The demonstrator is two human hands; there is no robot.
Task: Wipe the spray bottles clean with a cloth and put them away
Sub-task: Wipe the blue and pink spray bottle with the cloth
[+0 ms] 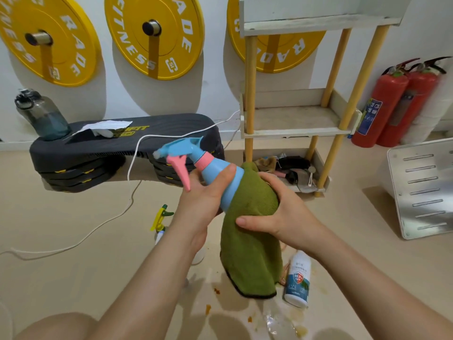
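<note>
My left hand grips the neck of a light blue spray bottle with a pink trigger, held tilted in mid-air, nozzle to the left. My right hand holds a green cloth wrapped round the bottle's lower body; the cloth's free end hangs down. A yellow-and-green spray bottle lies on the floor behind my left wrist, partly hidden. A white bottle with a blue label lies on the floor under my right forearm.
A white shelf unit with wooden posts stands ahead, clutter on its bottom tier. A black step bench with a water jug sits left, with a white cable trailing across the floor. Red fire extinguishers stand right. Stains dot the floor.
</note>
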